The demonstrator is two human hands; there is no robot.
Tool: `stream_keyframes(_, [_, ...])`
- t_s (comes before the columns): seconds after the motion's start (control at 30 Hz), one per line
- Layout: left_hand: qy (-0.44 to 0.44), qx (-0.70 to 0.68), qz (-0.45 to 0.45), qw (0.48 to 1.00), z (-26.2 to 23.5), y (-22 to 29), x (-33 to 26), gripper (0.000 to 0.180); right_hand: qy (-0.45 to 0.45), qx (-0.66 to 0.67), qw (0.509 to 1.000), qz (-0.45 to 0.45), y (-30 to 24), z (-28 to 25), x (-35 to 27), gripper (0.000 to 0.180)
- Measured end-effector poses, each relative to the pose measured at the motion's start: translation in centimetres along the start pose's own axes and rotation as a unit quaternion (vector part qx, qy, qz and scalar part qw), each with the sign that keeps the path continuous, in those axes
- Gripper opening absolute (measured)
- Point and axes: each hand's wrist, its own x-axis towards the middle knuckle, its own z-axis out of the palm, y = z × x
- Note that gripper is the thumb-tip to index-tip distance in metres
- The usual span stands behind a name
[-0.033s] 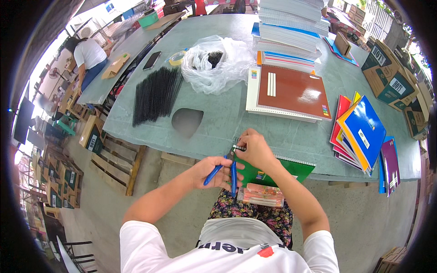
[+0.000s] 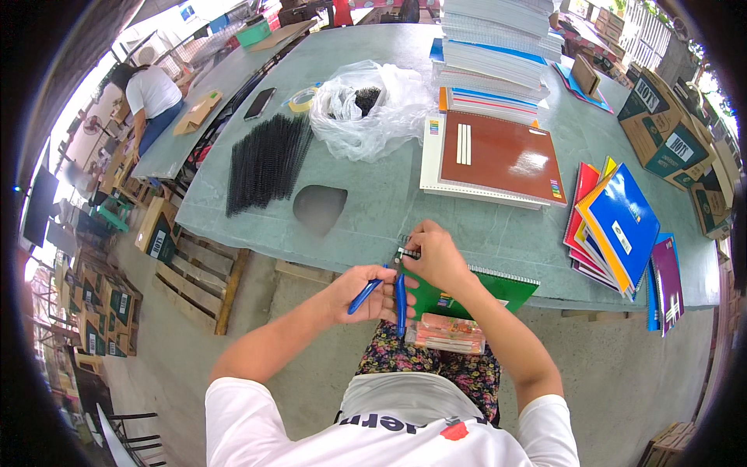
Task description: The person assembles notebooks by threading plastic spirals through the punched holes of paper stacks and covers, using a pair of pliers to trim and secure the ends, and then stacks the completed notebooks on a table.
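Note:
A green spiral notebook (image 2: 426, 294) lies at the table's near edge, its coil along the far side. My left hand (image 2: 366, 294) holds blue-handled pliers (image 2: 401, 303), handles spread apart, with the jaws at the left end of the coil. On that same corner my right hand (image 2: 430, 253) pinches the coil end, fingers closed; the wire itself is mostly hidden by them. Just below the notebook, a clear pack with orange-pink contents (image 2: 447, 333) sits over my lap. Further off to the left rests a bundle of black spiral coils (image 2: 268, 165).
A clear plastic bag (image 2: 408, 101) with black coils, a phone (image 2: 260, 103) and a tape roll (image 2: 302, 100) lie farther back. A tall notebook stack (image 2: 498, 78) stands behind a brown notebook (image 2: 502, 156). Coloured notebooks (image 2: 622, 222) and cartons (image 2: 665, 132) are right. Another person (image 2: 153, 97) bends at the left.

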Motion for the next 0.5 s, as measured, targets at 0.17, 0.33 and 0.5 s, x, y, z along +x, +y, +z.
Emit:
stream_keyframes(0.17, [0.083, 0.363, 0.095, 0.923, -2.8, -0.3, 1.6, 0.021, 0.034, -0.03, 0.999, -0.024, 0.1, 0.1, -0.3, 0.016])
stream_keyframes(0.33, [0.15, 0.399, 0.235, 0.873, -3.5, 2.0, 0.4, 0.013, -0.044, 0.044, 0.998, 0.012, -0.6, -1.8, 0.1, 0.016])
stream_keyframes(0.5, [0.128, 0.397, 0.295, 0.86, -0.6, 4.8, 4.0, 0.015, -0.034, 0.028, 0.998, -0.038, -1.3, -1.8, -1.0, 0.017])
